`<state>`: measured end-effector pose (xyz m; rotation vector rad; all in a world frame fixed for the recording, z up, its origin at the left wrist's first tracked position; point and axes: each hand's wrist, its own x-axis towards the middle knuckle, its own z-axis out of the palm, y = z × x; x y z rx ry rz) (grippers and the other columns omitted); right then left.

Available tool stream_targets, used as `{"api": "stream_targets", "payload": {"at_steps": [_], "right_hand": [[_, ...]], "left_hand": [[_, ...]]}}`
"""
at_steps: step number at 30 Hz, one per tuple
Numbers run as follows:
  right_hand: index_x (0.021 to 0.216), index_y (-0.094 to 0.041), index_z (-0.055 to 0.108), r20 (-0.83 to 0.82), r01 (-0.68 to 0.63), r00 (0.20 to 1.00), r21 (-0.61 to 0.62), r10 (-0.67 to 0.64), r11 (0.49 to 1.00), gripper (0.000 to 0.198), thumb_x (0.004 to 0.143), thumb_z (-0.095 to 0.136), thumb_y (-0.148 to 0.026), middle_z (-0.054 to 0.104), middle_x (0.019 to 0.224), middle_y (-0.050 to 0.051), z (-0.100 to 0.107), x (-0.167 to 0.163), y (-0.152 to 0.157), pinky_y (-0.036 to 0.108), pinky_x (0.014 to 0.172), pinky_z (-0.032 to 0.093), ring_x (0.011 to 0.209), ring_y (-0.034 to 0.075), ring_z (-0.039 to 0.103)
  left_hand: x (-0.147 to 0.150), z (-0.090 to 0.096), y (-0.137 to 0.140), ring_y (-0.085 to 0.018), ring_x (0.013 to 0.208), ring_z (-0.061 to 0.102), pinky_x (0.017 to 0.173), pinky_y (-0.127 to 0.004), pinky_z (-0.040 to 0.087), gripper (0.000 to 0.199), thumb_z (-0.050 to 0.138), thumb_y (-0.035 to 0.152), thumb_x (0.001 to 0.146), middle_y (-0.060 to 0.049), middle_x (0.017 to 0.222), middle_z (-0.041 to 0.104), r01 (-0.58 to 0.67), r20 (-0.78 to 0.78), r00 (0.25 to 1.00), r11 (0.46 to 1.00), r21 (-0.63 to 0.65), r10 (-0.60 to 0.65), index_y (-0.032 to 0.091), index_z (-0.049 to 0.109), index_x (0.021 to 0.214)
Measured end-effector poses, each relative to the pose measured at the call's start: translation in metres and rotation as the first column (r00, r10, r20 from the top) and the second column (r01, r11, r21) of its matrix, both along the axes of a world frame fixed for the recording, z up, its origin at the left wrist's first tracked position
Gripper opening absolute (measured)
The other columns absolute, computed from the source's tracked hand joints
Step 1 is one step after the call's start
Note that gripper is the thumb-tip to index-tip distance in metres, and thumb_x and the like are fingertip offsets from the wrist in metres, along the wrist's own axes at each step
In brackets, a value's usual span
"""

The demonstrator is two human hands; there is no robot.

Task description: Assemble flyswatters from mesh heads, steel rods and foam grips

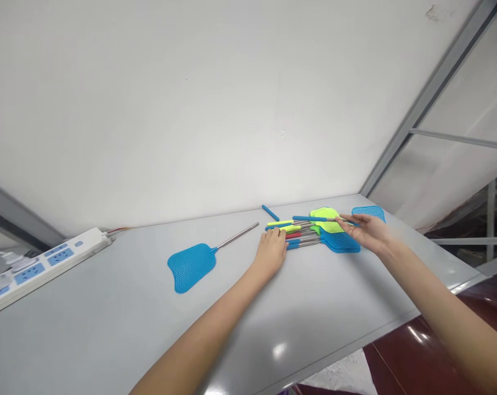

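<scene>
My right hand [366, 230] pinches the shaft of a blue fly swatter between thumb and fingers. Its blue handle [312, 219] points left, and its blue mesh head [370, 213] shows beyond my hand. Below it lies a pile of fly swatters with yellow-green, red and blue handles; a yellow-green head [325, 215] and blue heads [341, 241] overlap at its right end. My left hand [272, 247] is closed over the handles at the pile's left end, its fingertips partly hidden. Left of it lies a blue swatter [193, 267] with a bare metal shaft. A loose blue handle grip [270, 212] lies near the wall.
A white power strip [67, 258] with a plug in it lies along the left of the grey table [120, 307]. A white wall [215, 109] rises behind the table. Metal framing [425, 99] stands at the right, with a dark red floor [438, 345] below.
</scene>
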<state>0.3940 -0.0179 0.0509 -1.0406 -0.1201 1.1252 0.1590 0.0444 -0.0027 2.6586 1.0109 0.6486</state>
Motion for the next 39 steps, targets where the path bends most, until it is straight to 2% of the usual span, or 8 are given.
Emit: {"api": "stream_targets", "payload": {"at_steps": [5,11,14,19,23,28,32,39], "right_hand": [[0.090,-0.012,0.048,0.021,0.110,0.994,0.031,-0.111,0.993,0.021,0.076,0.034,-0.005,0.053,0.095,0.018,0.013,0.033,-0.024,0.028,0.063,0.056,0.092,0.024,0.055],[0.094,-0.013,0.046,-0.005,0.193,0.981,0.037,-0.193,0.980,0.025,0.076,0.031,-0.005,0.051,0.101,0.017,-0.002,0.055,-0.048,0.030,0.062,0.057,0.094,0.024,0.054],[0.090,-0.015,0.046,-0.029,0.204,0.979,0.010,-0.203,0.979,0.024,0.076,0.030,-0.005,0.050,0.103,0.017,-0.007,0.054,-0.051,0.029,0.062,0.057,0.093,0.023,0.055],[0.086,-0.015,0.044,-0.066,0.270,0.962,0.047,-0.266,0.962,0.021,0.075,0.031,-0.003,0.046,0.106,0.019,0.000,0.048,-0.051,0.028,0.063,0.057,0.097,0.024,0.053],[0.085,-0.016,0.045,-0.080,0.262,0.963,0.037,-0.259,0.964,0.022,0.076,0.030,-0.004,0.047,0.105,0.017,0.002,0.047,-0.052,0.028,0.060,0.057,0.092,0.023,0.055],[0.085,-0.016,0.046,-0.100,0.259,0.962,0.027,-0.255,0.966,0.020,0.076,0.031,-0.006,0.048,0.103,0.016,-0.005,0.044,-0.051,0.029,0.059,0.057,0.090,0.022,0.056],[0.086,-0.014,0.045,-0.158,0.245,0.957,-0.005,-0.242,0.970,0.020,0.075,0.032,-0.005,0.047,0.104,0.016,-0.010,0.037,-0.046,0.031,0.057,0.057,0.092,0.024,0.055],[0.093,-0.009,0.046,-0.195,0.184,0.964,0.008,-0.179,0.983,0.024,0.074,0.032,-0.005,0.048,0.104,0.019,-0.007,0.026,-0.030,0.028,0.056,0.057,0.090,0.023,0.055]], "left_hand": [[0.020,-0.006,0.016,-0.024,0.090,0.045,0.078,-0.037,0.030,0.019,0.040,0.025,0.080,-0.010,0.093,0.052,0.075,-0.032,0.997,0.997,0.003,-0.075,0.018,0.054,0.090],[0.028,-0.014,0.025,-0.025,0.085,0.048,0.074,-0.037,0.030,0.022,0.036,0.020,0.081,-0.012,0.088,0.054,0.115,-0.104,0.988,0.993,-0.004,-0.114,0.015,0.057,0.077],[0.033,-0.015,0.024,-0.027,0.084,0.048,0.072,-0.038,0.031,0.024,0.033,0.020,0.081,-0.015,0.088,0.053,0.094,-0.142,0.986,0.996,-0.002,-0.093,0.014,0.056,0.077],[0.035,-0.010,0.017,-0.028,0.084,0.046,0.073,-0.039,0.030,0.021,0.034,0.009,0.076,-0.017,0.088,0.051,0.031,-0.187,0.982,0.999,0.022,-0.026,0.009,0.052,0.086],[0.033,-0.008,0.015,-0.027,0.081,0.047,0.070,-0.039,0.031,0.022,0.033,0.004,0.073,-0.017,0.085,0.051,0.027,-0.211,0.977,0.999,0.040,-0.018,0.007,0.050,0.086],[0.027,-0.013,0.013,-0.023,0.078,0.047,0.070,-0.036,0.032,0.023,0.028,0.020,0.084,-0.012,0.082,0.052,0.083,-0.221,0.973,0.994,0.072,-0.065,0.012,0.049,0.082],[0.023,-0.018,0.009,-0.022,0.082,0.045,0.073,-0.034,0.032,0.028,0.039,0.040,0.079,-0.009,0.089,0.050,0.098,-0.211,0.975,0.987,0.130,-0.069,0.015,0.047,0.088],[0.026,-0.024,0.008,-0.022,0.080,0.045,0.071,-0.033,0.033,0.021,0.039,0.032,0.081,-0.009,0.085,0.051,0.029,-0.210,0.978,0.976,0.214,0.017,0.014,0.047,0.089]]}}
